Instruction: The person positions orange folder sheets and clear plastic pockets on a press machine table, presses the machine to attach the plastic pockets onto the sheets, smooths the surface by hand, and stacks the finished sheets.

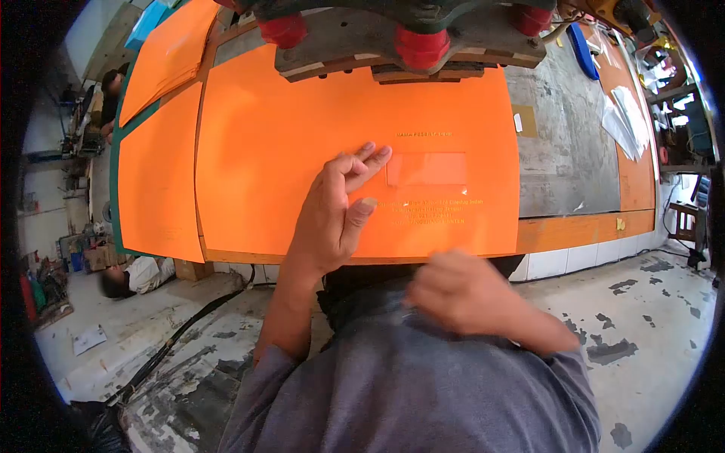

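A large orange sheet lies on the worktable, with small gold print and a clear rectangular patch on its right part. My left hand is over the sheet just left of the patch, thumb and fingers apart, with nothing seen between them. My right hand is in front of the table's near edge, close to my body; it is curled and blurred, and what it may hold is hidden.
A dark machine with red parts overhangs the table's far side. More orange sheets are stacked at the left. White papers and a blue object lie at the right. A person shows at the lower left.
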`<state>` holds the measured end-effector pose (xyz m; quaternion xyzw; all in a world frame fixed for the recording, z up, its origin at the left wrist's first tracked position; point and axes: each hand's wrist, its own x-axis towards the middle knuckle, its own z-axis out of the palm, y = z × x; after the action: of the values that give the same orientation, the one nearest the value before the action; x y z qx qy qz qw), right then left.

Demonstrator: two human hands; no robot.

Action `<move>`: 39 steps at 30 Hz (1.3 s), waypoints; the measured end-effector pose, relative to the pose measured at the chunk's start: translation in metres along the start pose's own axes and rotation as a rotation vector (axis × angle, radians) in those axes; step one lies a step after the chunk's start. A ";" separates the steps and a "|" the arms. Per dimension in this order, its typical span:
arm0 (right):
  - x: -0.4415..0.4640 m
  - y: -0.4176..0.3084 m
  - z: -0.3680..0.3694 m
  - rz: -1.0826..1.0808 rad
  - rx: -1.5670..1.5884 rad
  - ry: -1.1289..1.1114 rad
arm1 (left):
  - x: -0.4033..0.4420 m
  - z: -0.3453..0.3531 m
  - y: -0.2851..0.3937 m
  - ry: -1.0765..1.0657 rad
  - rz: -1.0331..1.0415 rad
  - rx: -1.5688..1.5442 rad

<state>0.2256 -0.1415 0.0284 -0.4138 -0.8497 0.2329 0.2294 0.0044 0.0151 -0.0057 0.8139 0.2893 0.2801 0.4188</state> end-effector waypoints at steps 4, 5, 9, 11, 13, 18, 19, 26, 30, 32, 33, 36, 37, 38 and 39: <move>-0.109 0.062 -0.068 0.466 -0.006 0.445 | -0.002 0.000 -0.003 -0.018 0.034 0.068; -0.158 0.086 -0.085 0.720 -0.044 0.753 | -0.002 0.000 -0.002 -0.020 0.037 0.056; -0.288 0.101 -0.138 0.866 -0.023 2.014 | -0.002 0.000 0.003 -0.017 0.050 0.166; -0.305 0.085 -0.143 0.750 -0.028 2.074 | -0.001 -0.002 0.004 -0.022 0.059 0.174; -0.297 0.072 -0.139 0.729 -0.026 1.996 | -0.004 -0.003 0.005 -0.031 0.105 0.243; -0.245 0.060 -0.113 0.571 0.047 1.606 | -0.008 -0.004 0.005 -0.009 0.223 0.267; -0.231 0.060 -0.109 0.485 0.058 1.504 | -0.009 -0.004 0.006 0.011 0.249 0.273; -0.087 0.034 -0.082 0.497 0.138 0.942 | -0.012 -0.007 0.003 0.029 0.289 0.298; -0.016 0.036 -0.050 0.604 0.102 0.674 | -0.011 -0.004 0.004 -0.014 0.220 0.300; 0.003 0.042 -0.028 0.508 0.088 0.552 | -0.007 -0.001 0.008 -0.020 0.186 0.299; 0.013 0.044 -0.018 0.475 0.084 0.511 | -0.004 0.000 0.011 -0.034 0.179 0.357; 0.041 0.038 0.002 0.336 -0.117 0.417 | -0.003 0.003 0.009 -0.041 0.179 0.442; 0.047 0.035 0.006 0.346 -0.167 0.381 | -0.003 0.004 0.008 -0.034 0.188 0.472; 0.048 0.035 0.008 0.357 -0.194 0.362 | -0.003 0.005 0.007 -0.038 0.191 0.463; 0.049 0.036 0.009 0.367 -0.221 0.343 | -0.003 0.005 0.007 -0.032 0.178 0.475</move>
<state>0.2142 -0.0838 0.0099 -0.6168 -0.7295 0.1029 0.2772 0.0075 0.0064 -0.0028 0.9161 0.2675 0.2273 0.1938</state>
